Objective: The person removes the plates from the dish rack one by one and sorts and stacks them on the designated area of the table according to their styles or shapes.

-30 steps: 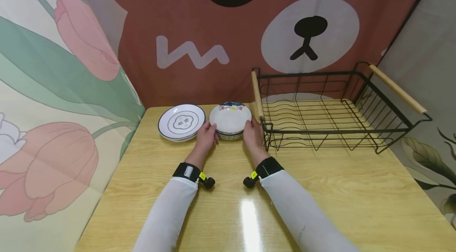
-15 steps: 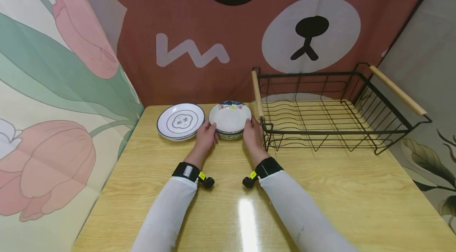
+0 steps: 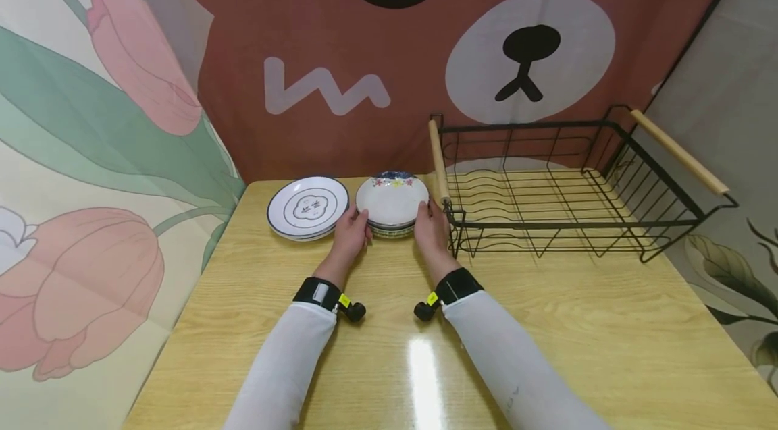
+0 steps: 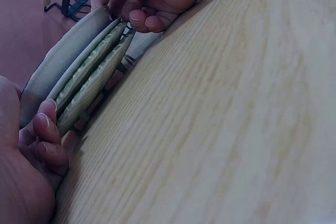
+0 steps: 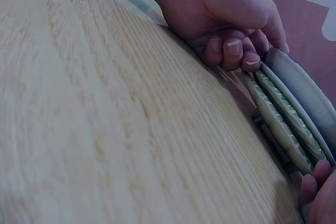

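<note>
Both hands hold a stack of small plates [image 3: 392,204] at the back of the table, one on each side. The top plate is white with small flowers and a dark blue patch at its far rim. Lower plates have ridged, greenish edges [image 4: 94,72] in the left wrist view. My left hand [image 3: 350,233] has its thumb at the rim and its fingers curled under the near left side. From the right, my right hand [image 3: 431,229] grips the stack the same way, its curled fingers [image 4: 144,22] showing against the lower plates.
Left of the stack lie white plates [image 3: 308,207] with blue rims, close to my left hand. A black wire dish rack [image 3: 574,224] with wooden handles [image 3: 679,152] stands right beside my right hand. A printed cloth [image 3: 328,18] hangs behind the wooden table [image 3: 389,369].
</note>
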`<act>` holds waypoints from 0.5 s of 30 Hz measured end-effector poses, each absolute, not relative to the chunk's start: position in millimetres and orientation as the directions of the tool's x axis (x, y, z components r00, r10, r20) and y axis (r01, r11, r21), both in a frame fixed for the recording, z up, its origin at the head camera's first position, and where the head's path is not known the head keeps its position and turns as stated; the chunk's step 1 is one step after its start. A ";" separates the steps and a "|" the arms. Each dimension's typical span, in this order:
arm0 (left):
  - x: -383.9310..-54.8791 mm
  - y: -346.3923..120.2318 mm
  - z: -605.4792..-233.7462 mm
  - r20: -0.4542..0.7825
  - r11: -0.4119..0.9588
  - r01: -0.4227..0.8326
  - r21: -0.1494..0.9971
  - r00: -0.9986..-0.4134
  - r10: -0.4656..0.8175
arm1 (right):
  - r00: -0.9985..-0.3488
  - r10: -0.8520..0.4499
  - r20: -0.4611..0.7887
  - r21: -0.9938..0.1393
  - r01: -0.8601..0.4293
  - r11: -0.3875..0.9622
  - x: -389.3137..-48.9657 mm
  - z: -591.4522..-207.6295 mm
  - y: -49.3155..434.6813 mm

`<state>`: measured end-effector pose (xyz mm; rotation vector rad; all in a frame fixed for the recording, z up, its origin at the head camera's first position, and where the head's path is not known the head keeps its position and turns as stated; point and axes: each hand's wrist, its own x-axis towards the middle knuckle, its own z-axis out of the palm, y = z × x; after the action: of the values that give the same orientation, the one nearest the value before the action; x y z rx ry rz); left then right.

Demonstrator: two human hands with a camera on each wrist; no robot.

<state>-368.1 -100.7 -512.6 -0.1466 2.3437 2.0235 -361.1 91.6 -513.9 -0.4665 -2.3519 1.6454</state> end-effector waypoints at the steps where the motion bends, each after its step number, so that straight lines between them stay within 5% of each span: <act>1: -368.0 -100.6 -512.7 -0.092 0.144 -0.098 0.985 -0.995 -0.045 | -0.922 0.387 0.012 -0.941 0.120 0.316 -360.9 -514.1 91.7; 15: -366.3 -99.9 -512.4 -0.084 0.164 -0.092 0.982 -0.995 -0.053 | -0.935 0.352 0.033 -0.947 0.083 0.310 -358.7 -513.7 92.9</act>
<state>-366.3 -99.9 -512.4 -0.1482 2.3733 2.0070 -358.7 92.9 -513.7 -0.3973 -2.3435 1.6716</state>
